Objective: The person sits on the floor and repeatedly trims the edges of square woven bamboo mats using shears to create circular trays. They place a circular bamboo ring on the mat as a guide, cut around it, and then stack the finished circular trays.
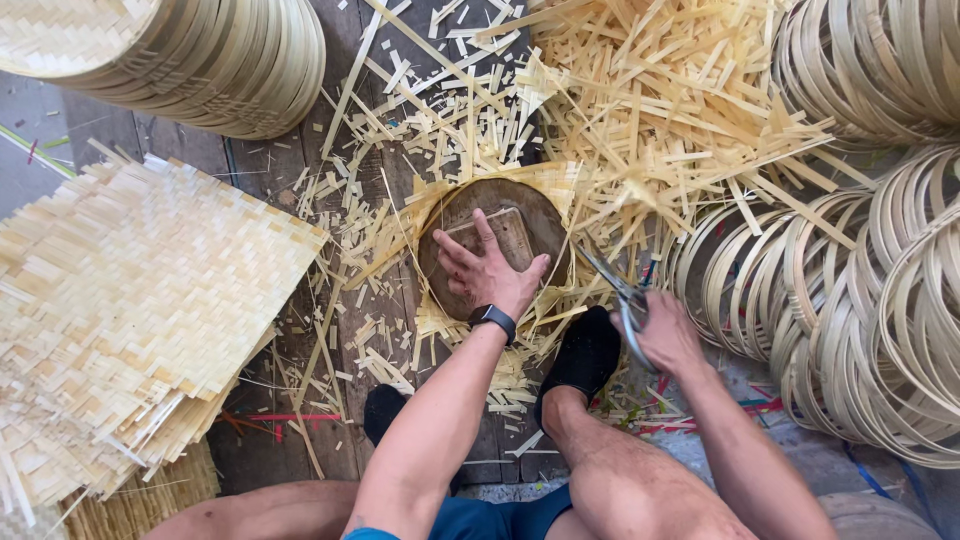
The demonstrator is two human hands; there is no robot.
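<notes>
The left hand (487,275) lay flat, fingers spread, on a round wooden block (492,247) over a woven mat (545,190). The right hand (665,335) gripped scissors (618,295), blades seemingly open, just beside the mat's edge.

You had even, soft daylight across the frame; no hard glare. Pale strips (640,100) at top centre ran bright, near washed out. Shadows were short and faint, darkest under your left hand (487,272) on the disc (545,225). Focus held sharp at centre. Hoops (880,270) bowed at the right edge: wide-lens distortion. No motion blur.
</notes>
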